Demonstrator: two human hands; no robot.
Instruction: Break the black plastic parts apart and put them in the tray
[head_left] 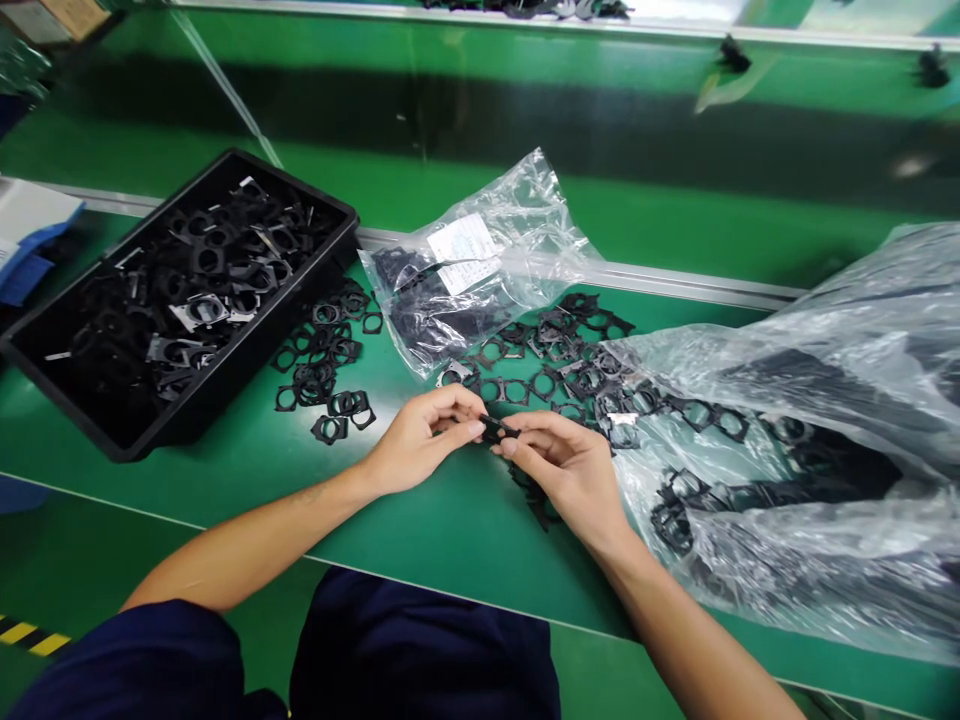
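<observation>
A small black plastic part (498, 430) is held up between both hands, seen nearly edge-on. My left hand (427, 435) pinches its left end between thumb and fingertips. At its right end, my right hand (566, 465) grips it the same way. Beyond the hands, loose black ring-shaped frames (544, 382) are scattered over the green table (420, 540). More of these parts lie partly hidden under my right hand. Another loose group of frames (319, 370) lies left of my left hand.
A black bin (240, 385) full of similar frames stands at the left. At the back lies a clear labelled bag (517, 230) of dark parts. A large open plastic bag (817, 320) spills frames on the right. A metal rail (675, 283) runs along the table's back.
</observation>
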